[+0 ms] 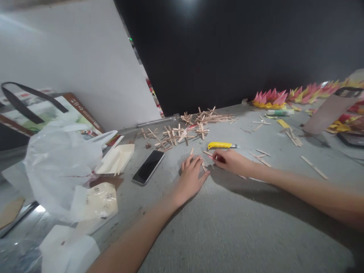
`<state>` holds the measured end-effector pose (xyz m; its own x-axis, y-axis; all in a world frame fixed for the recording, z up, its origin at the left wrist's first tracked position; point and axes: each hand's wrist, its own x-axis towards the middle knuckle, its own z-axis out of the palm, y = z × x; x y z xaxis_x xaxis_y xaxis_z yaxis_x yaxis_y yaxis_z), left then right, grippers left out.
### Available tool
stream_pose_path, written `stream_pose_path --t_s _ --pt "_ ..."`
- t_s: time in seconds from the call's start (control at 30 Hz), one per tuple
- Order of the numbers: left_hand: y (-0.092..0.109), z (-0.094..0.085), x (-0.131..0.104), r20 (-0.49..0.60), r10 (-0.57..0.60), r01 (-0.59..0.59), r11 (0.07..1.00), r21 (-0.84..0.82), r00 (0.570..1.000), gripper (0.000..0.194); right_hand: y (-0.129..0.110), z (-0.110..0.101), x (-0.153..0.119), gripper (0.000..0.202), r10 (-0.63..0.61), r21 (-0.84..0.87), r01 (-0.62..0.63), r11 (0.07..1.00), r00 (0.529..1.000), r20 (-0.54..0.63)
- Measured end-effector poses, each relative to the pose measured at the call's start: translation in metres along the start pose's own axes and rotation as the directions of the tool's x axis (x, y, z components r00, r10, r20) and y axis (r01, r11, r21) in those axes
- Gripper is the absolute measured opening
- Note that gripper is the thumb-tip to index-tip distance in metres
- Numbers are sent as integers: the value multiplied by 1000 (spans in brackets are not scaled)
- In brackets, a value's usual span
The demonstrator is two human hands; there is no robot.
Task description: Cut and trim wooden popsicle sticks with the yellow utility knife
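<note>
I have my left hand (191, 181) palm down on the grey surface, fingers spread, resting over a small wooden stick (192, 151) whose end shows beyond the fingertips. My right hand (231, 160) is curled, its fingers bent inward at a second stick (207, 153); I can't tell whether they pinch it or only touch it. Just beyond those right fingers lies a yellow cutter (219, 145). Past the left fingertips I see a heap of crossed sticks (179, 133), some joined as crosses. A black-screened phone (148, 167) lies to the left of my left fingers, with a white plastic bag (62, 163) farther out. Loose sticks (314, 167) lie to the right of my right fingers.
</note>
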<state>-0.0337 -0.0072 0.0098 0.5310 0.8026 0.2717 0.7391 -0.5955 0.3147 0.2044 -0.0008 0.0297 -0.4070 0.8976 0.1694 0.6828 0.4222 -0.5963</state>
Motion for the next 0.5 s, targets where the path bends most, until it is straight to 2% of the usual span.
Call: stream_pose_path --t_s 0.1,0.17,0.3,0.5 --pt "0 -1 0 5 -4 5 1000 -20 1000 47 4 3 4 32 34 420 13 907 994 -103" --pt "2 -2 0 16 -4 4 999 -39 1000 48 8 7 5 33 72 540 37 841 981 -180" --pt "4 -7 1 46 8 -5 998 -69 999 49 14 12 3 29 115 542 60 838 952 -283" --pt "3 -6 0 41 20 -17 998 -61 999 47 17 16 0 20 31 434 104 895 955 -294"
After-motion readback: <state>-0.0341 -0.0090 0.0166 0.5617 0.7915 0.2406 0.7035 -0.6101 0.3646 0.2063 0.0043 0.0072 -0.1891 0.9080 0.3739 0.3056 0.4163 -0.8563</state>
